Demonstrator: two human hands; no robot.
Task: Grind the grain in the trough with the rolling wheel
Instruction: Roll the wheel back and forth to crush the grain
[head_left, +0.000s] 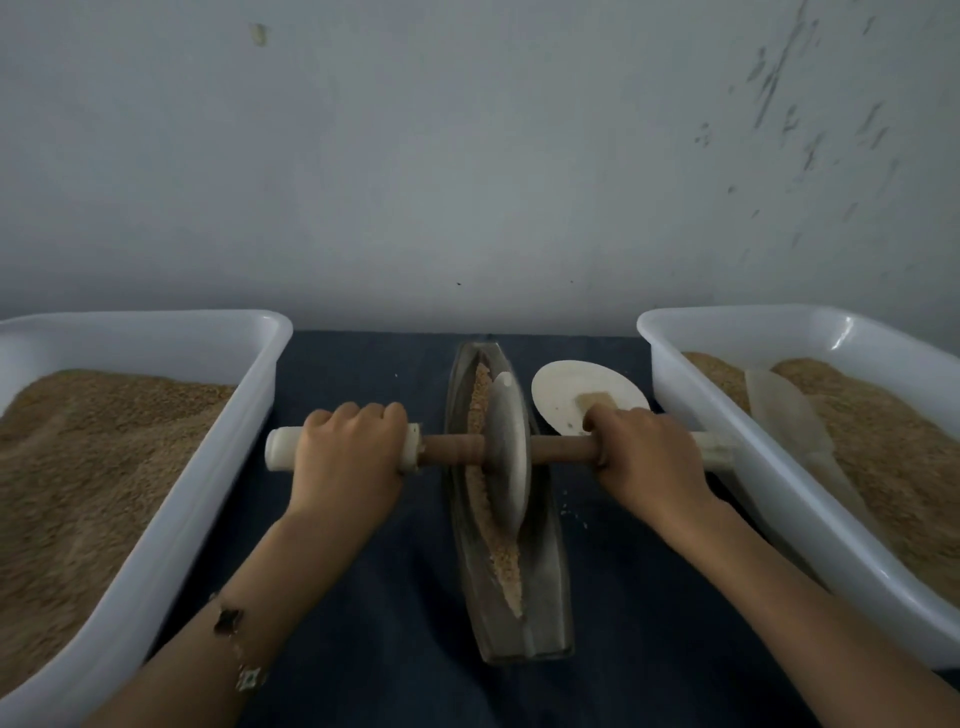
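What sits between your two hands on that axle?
In the head view, the grinding wheel stands in the trough between the left hand and the right hand.

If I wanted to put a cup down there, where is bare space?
Bare blue cloth between the left tub and trough; another strip between trough and right tub. Crowded farther back by the white disc.

No text, label, brand, number or sign can be read anywhere in the frame.
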